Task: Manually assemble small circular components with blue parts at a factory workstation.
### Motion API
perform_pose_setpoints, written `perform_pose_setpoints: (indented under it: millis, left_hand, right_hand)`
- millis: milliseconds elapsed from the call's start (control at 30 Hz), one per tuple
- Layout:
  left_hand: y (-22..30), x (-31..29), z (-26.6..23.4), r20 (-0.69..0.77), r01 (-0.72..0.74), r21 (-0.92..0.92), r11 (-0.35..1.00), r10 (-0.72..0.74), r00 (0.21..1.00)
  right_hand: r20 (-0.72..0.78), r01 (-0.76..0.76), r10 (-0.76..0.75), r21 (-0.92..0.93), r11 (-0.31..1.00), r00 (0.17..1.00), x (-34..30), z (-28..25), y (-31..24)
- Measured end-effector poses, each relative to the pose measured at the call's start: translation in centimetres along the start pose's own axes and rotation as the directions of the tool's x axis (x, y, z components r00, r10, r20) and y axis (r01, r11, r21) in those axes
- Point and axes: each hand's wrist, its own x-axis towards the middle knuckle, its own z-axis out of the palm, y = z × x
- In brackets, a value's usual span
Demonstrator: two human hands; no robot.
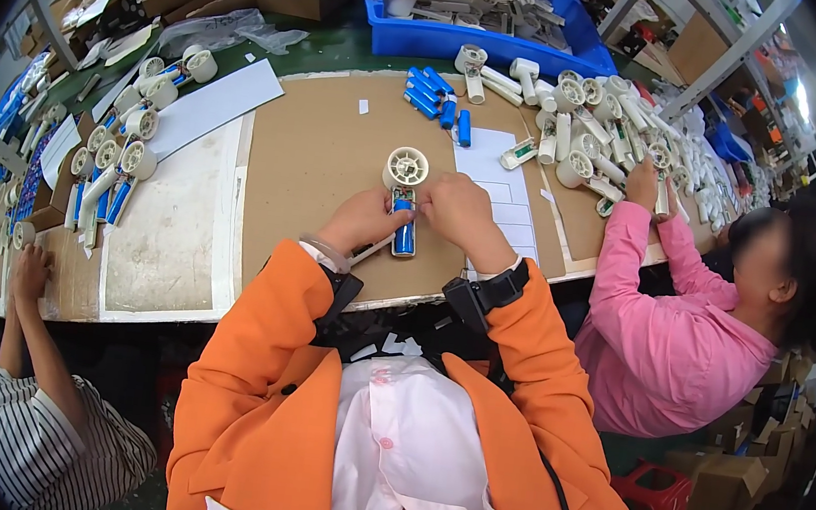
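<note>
A white handheld fan [407, 166], its handle casing uncovered, lies in front of me with its round head pointing away. Inside the handle sits a blue battery [404, 226], below a small circuit board. My left hand [360, 219] grips the handle from the left, the thumb pressed on the battery's upper end. From the right, my right hand [458, 210] reaches in with curled fingers beside the circuit board. Whatever its fingertips pinch, if anything, is hidden behind the hand.
Several blue batteries [430, 93] and a printed sheet [497, 180] lie beyond my hands. White fan parts [594, 125] pile up at right, near a co-worker in pink [663, 314]. Battery-fitted fans [112, 161] lie left, near another person's hand [30, 272]. A blue bin [482, 47] stands behind.
</note>
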Motion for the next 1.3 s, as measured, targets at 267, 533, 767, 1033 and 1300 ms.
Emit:
perform_pose_setpoints:
  millis: [267,533,767,1033,1300]
  left_hand:
    - [0.6,-0.1,-0.4,0.064,0.044,0.032,0.999,-0.046,0.997]
    - [0.5,-0.2,-0.5,0.061,0.025,-0.006,1.0,-0.024,0.998]
    - [0.5,-0.2,-0.5,0.092,0.046,0.006,0.999,-0.047,0.995]
    - [-0.1,-0.1,-0.1,0.022,0.006,-0.023,1.0,-0.005,1.0]
    - [0.3,-0.3,-0.3,0.029,-0.006,-0.008,1.0,0.006,1.0]
  right_hand:
    - [0.325,-0.291,0.092,0.641,0.71,0.941,0.8,1.7,3.4]
    - [0.414,-0.421,0.087,0.865,0.274,0.906,0.7,3.1,3.4]
    - [0.165,-0.193,0.122,0.943,0.27,0.979,0.0,5.1,2.5]
    - [0.078,-0.132,0.169,0.932,0.337,0.983,-0.4,5.0,1.8]
    - [-0.079,0.003,0.117,0.841,0.541,0.99,-0.6,4.8,1.9]
